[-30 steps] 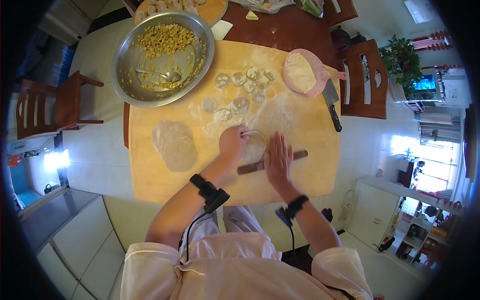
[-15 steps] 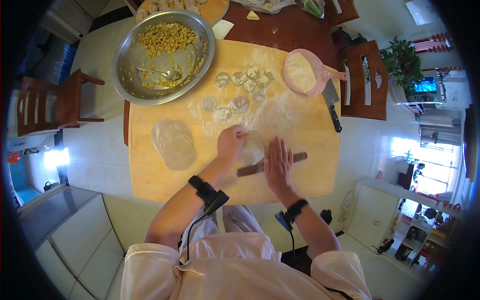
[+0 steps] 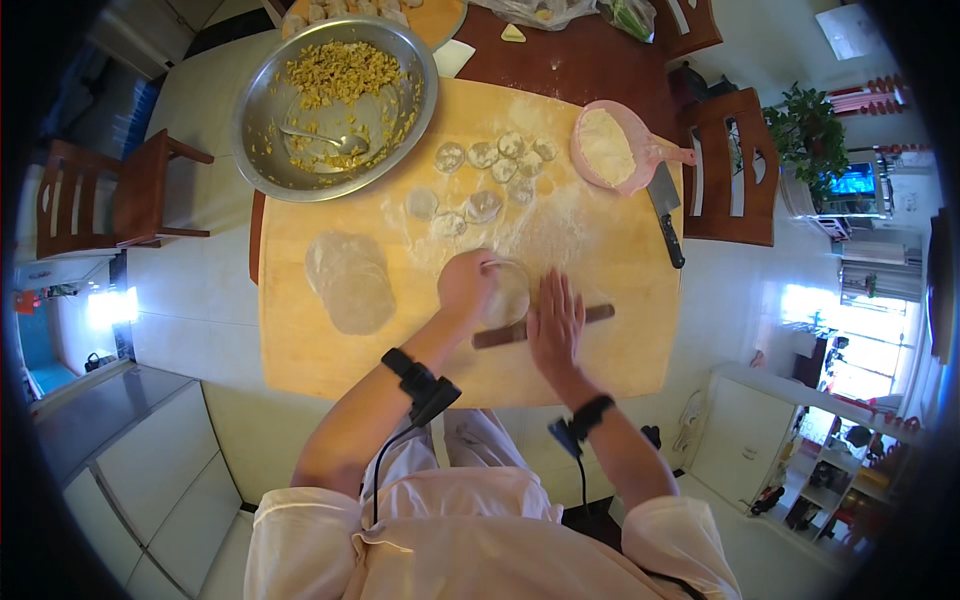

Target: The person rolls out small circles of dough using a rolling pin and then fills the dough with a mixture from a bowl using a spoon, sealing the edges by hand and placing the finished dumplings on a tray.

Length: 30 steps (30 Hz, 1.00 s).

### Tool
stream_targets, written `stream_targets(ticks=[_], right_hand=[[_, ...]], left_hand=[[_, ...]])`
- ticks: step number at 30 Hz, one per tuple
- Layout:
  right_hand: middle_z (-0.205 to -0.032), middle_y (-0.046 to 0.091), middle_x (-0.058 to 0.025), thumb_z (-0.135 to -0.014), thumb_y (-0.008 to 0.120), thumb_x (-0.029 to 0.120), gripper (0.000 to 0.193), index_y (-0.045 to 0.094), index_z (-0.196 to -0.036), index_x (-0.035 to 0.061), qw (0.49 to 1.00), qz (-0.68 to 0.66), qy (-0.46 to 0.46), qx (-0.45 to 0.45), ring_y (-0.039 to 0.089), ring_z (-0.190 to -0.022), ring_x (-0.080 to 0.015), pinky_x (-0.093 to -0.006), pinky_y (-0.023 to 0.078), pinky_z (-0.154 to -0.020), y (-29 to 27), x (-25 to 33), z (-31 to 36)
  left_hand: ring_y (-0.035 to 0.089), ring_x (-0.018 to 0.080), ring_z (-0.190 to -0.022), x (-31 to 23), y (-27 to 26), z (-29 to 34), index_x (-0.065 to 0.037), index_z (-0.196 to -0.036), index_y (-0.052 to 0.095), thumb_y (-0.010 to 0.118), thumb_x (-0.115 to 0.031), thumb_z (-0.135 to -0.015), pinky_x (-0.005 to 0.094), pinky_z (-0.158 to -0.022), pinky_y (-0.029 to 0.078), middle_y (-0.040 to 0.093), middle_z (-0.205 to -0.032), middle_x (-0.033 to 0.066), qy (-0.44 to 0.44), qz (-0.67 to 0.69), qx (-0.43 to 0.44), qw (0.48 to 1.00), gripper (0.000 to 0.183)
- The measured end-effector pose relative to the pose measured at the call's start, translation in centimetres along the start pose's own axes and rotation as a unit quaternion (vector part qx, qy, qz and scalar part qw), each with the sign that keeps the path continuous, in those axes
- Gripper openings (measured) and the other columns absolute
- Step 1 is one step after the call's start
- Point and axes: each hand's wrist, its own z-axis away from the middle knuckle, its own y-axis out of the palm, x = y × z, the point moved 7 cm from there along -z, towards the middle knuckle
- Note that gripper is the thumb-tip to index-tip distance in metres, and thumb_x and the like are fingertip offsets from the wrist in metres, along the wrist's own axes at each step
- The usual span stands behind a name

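Observation:
My left hand (image 3: 467, 287) is closed, pinching the far left edge of a thin round dough wrapper (image 3: 510, 295) on the floured board. Close by, my right hand (image 3: 557, 325) lies flat with fingers stretched out, its palm on a dark wooden rolling pin (image 3: 494, 336). The pin's left end meets the wrapper's near edge. Left of my hands rests an overlapping stack of rolled wrappers (image 3: 352, 285). Several small floured dough discs (image 3: 484, 207) lie beyond my hands.
A large metal bowl (image 3: 421, 135) with chopped yellowish filling and a spoon (image 3: 350, 145) stands at the far left. At the far right are a pink handled bowl of flour (image 3: 607, 147) and a cleaver (image 3: 666, 213). Wooden chairs (image 3: 735, 165) flank the table.
The wrapper under my left hand has shifted slightly, and that hand has turned a little. My right hand and the rolling pin stay almost in place. The whole view has shifted slightly.

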Motion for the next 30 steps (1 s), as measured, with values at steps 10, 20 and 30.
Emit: stream_targets(ticks=[10,20,30], right_hand=[[-0.158,0.027,-0.0158,-0.094,0.052,0.022,0.057,0.038,-0.145,-0.0004,0.994,-0.014,-0.015,-0.112,0.029,-0.144,-0.0337,-0.0555,0.025,-0.114,-0.1,0.9,-10.8],[-0.157,0.029,-0.0155,-0.091,0.053,0.026,0.058,0.042,-0.144,0.0059,0.998,0.000,-0.040,-0.040,0.031,-0.142,-0.0385,-0.0598,0.024,-0.111,-0.1,-0.2,1.7],[-0.156,0.031,-0.0168,-0.093,0.054,0.027,0.057,0.042,-0.144,0.0048,0.997,-0.046,-0.015,-0.058,0.031,-0.143,-0.0353,-0.0561,0.024,-0.113,-1.2,1.0,-2.9]], left_hand=[[0.063,0.0360,-0.082,-1.1,0.6,0.3,-0.008,-0.097,0.068,0.067,-0.015,-0.075,0.0445,-0.067,0.049,0.066,-0.082,0.0189,0.118,-0.185,0.005,0.976,0.023],[0.066,0.0186,-0.073,5.1,0.8,2.4,-0.004,-0.098,0.064,0.064,0.001,-0.075,0.0336,-0.064,0.050,0.068,-0.080,0.0101,-0.119,0.290,0.059,0.948,0.024],[0.064,0.0308,-0.072,2.1,0.3,-1.0,-0.006,-0.094,0.066,0.062,-0.014,-0.082,0.0411,-0.065,0.051,0.066,-0.079,0.0147,0.017,-0.028,0.004,0.999,0.015]])
